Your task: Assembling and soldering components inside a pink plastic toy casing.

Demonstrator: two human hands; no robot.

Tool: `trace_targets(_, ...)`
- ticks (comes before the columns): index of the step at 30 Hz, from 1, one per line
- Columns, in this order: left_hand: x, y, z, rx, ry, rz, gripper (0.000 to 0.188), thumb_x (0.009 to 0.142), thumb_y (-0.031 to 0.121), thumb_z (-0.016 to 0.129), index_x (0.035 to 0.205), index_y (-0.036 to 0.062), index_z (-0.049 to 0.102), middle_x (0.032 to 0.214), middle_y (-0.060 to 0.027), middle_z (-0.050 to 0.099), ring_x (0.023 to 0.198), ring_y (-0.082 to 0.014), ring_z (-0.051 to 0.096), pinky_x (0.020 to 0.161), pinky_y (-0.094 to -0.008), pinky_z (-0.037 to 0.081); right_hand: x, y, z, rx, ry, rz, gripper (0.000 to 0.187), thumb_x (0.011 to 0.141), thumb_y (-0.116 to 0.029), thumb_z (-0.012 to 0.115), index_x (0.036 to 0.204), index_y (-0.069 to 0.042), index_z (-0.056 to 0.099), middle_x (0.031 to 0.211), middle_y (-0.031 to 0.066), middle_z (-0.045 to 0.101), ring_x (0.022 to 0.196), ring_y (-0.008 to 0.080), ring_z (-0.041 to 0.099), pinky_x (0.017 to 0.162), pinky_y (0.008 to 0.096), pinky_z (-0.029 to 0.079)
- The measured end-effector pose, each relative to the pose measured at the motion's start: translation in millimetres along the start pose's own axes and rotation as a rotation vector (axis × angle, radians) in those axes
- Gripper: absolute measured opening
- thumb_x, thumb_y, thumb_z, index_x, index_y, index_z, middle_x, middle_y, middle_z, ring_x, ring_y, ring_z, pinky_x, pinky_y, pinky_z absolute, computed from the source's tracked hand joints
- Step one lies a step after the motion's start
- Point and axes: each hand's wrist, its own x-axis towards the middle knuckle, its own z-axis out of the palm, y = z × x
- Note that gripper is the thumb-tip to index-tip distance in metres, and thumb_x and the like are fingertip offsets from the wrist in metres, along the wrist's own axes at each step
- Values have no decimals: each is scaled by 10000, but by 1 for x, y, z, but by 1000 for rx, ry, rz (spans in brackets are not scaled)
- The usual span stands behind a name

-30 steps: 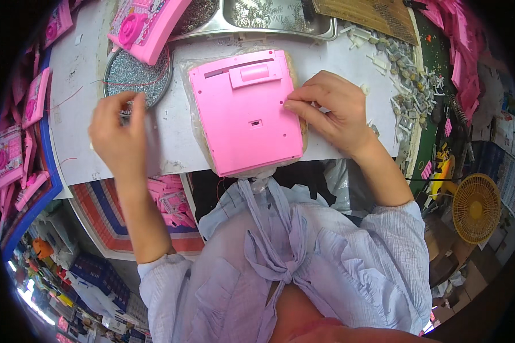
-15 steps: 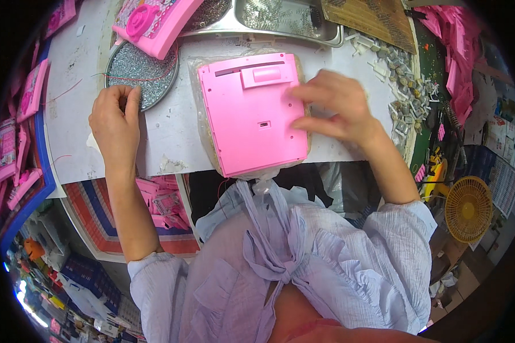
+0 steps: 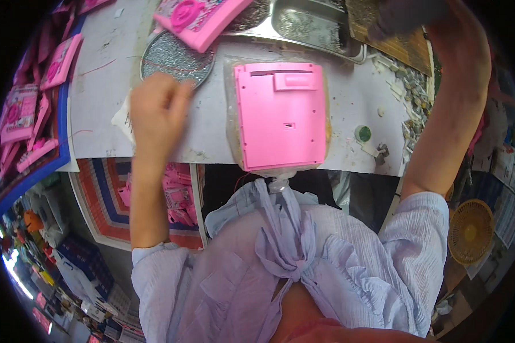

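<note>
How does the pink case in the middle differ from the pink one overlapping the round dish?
The middle case shows a plain, slotted face; the upper case, a patterned one with a dial. The middle case is wholly in view; the picture's top edge cuts off the upper case. Both are pink.

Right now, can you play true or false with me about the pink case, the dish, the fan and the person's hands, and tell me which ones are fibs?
1. The pink case lies flat. True.
2. The left hand is near the round dish. True.
3. The dish is empty. False: it holds many small metal pieces.
4. The right hand is on the pink case. False: it is up by the wooden board.
5. The fan is blue. False: it is yellowish brown.
</note>
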Motion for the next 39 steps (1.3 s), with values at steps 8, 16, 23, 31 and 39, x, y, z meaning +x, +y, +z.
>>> trace_targets(8,-27,83,20,-311,-140,141,111,838,117,770,912,115,687,827,-16,689,759,-209,628,845,-397,371,-82,3,86,458,-147,-37,408,949,-380,651,1221,-110,512,762,-36,576,618,116,563,666,298,461)
trace_targets(16,-29,79,20,-417,-122,105,122,832,112,775,935,121,709,844,-12,705,765,-185,640,831,-388,379,-86,-6,116,476,-69,99,355,927,-412,684,1092,-174,480,690,-53,543,553,93,537,593,279,431)
trace_targets(23,-25,63,7,-254,-40,177,168,783,176,813,894,112,705,835,-19,682,796,-217,640,841,-416,394,-83,0,132,462,-12,105,346,913,-398,694,1042,-154,485,634,-46,512,508,103,488,566,285,403)
trace_targets(31,-3,-33,-1,365,-67,-130,131,845,234,759,872,108,736,928,-26,661,963,-244,615,901,-440,380,-82,20,109,432,-76,18,320,915,-381,668,1060,-148,502,647,-50,519,504,96,465,594,291,401)
trace_targets(39,7,-48,8,326,28,-47,147,908,231,710,877,89,692,867,-31,661,895,-247,622,833,-419,397,-112,6,96,364,21,41,328,899,-372,690,1040,-145,500,630,-51,519,493,101,473,573,305,403)
